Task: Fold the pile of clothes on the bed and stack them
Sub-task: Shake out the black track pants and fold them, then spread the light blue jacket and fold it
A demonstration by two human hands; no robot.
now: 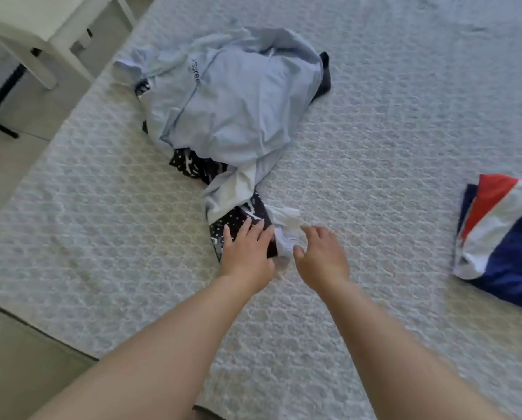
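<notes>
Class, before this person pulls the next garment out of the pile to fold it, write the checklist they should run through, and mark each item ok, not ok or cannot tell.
1. Left hand in contact with the black dotted garment: ok, straight fingers lie on it.
2. Right hand gripping anything: not ok, it is beside the white cloth, holding nothing.
3. Dotted garment free to pull: not ok, the light blue shirt lies over part of it.
4. Bare bed space for folding: ok.
5. Folded red, white and navy garment out of the way: ok, far right.
6. Number of garments left: cannot tell.
</notes>
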